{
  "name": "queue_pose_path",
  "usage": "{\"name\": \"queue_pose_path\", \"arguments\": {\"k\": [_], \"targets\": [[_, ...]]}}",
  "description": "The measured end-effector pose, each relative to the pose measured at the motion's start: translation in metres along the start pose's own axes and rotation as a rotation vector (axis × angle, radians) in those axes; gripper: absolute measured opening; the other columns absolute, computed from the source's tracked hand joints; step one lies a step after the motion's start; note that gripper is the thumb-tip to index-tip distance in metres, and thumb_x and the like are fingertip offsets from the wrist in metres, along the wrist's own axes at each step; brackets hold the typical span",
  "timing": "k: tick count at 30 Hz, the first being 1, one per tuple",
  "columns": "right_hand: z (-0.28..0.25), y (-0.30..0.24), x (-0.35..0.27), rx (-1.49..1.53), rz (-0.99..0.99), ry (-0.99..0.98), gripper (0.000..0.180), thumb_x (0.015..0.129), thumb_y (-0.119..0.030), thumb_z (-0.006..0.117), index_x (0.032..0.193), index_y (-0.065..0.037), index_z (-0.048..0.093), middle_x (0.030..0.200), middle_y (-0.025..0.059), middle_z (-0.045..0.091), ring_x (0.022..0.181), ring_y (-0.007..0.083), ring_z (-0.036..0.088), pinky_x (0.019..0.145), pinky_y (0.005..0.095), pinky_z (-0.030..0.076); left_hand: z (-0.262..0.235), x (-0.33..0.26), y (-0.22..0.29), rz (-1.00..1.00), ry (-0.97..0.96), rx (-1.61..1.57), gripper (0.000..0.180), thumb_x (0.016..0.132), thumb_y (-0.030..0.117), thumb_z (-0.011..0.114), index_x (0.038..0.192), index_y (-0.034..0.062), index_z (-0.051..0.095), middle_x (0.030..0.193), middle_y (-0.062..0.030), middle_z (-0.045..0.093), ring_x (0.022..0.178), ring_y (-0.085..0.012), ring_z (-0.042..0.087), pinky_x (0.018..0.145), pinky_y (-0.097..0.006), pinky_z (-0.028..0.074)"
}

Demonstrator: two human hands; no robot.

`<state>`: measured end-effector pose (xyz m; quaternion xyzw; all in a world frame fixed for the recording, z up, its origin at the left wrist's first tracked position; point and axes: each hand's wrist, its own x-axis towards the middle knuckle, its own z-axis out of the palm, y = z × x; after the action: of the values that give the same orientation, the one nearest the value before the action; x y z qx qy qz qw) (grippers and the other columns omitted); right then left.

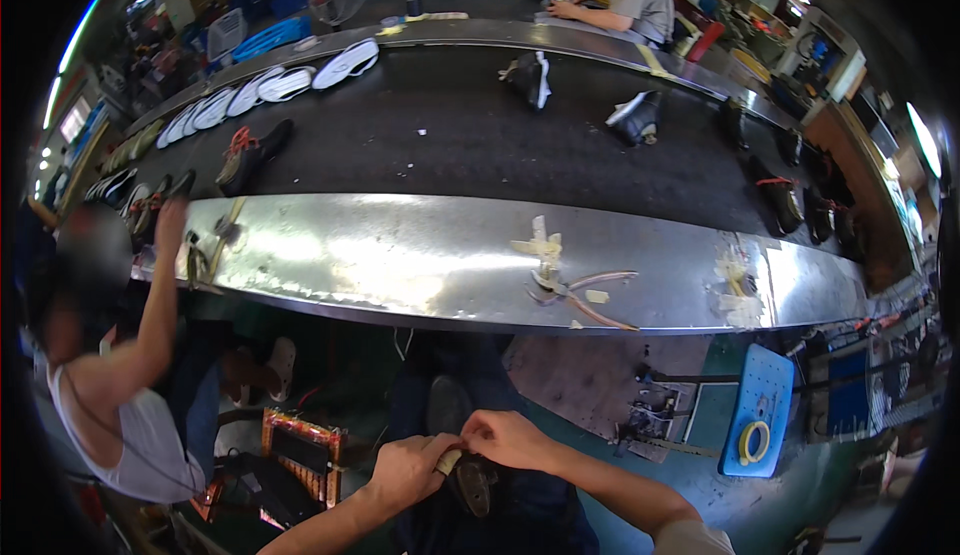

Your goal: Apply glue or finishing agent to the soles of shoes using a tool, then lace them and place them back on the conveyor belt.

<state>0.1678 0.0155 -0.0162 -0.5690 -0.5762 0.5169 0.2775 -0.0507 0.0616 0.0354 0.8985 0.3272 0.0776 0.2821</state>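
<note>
Over my lap, a dark brown shoe (472, 487) lies between my hands, with a pale yellowish edge near its upper left. My left hand (412, 471) is closed on that pale edge, thumb and fingers pressed together. From the right comes my right hand (508, 441), its fingertips pinched close against the left fingertips. Whatever is in that pinch is too small to make out. On the metal ledge (420, 255) ahead lies a pair of long-handled pincers (580, 293).
Beyond the ledge, a black conveyor belt (400, 145) carries several shoes and a row of white-soled ones (250, 93). A co-worker (125, 405) reaches toward shoes at left; another person (635, 0) works across the belt. At right, a blue stool (762, 385) holds a tape roll (754, 442).
</note>
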Motion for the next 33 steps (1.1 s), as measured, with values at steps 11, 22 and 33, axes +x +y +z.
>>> {"name": "queue_pose_path", "arguments": {"k": [11, 22, 33], "targets": [[0.005, -0.011, -0.021, -0.571, -0.491, 0.232, 0.019, 0.095, -0.028, 0.069, 0.099, -0.010, 0.064, 0.092, 0.0016, 0.066, 0.086, 0.0175, 0.066, 0.071, 0.0326, 0.053, 0.017, -0.003, -0.021, -0.849, -0.269, -1.450, 0.016, 0.102, 0.010, 0.059, 0.111, 0.0030, 0.071, 0.079, 0.0042, 0.058, 0.066, -0.0061, 0.049, 0.058, -0.023, 0.038], [-0.009, -0.003, -0.046, -0.850, -0.448, 0.100, 0.016, 0.087, -0.016, 0.063, 0.101, -0.009, 0.061, 0.092, 0.0054, 0.058, 0.090, 0.0220, 0.060, 0.073, 0.0362, 0.051, 0.029, -0.010, -0.031, -0.538, 0.007, -0.353, 0.033, 0.097, 0.016, 0.072, 0.122, 0.0041, 0.054, 0.081, -0.0150, 0.074, 0.073, -0.0346, 0.072, 0.068, -0.041, 0.054], [0.034, 0.014, -0.113, 0.024, 0.072, 0.177, 0.081, 0.090, -0.060, 0.072, 0.145, -0.002, 0.055, 0.126, 0.0202, 0.067, 0.110, 0.0305, 0.071, 0.095, 0.0371, 0.055, 0.081, 0.017, -0.036, -0.616, 0.414, -1.045, 0.042, 0.106, 0.030, 0.063, 0.135, 0.0015, 0.051, 0.119, -0.0086, 0.063, 0.108, -0.0173, 0.059, 0.095, -0.032, 0.049]]}}
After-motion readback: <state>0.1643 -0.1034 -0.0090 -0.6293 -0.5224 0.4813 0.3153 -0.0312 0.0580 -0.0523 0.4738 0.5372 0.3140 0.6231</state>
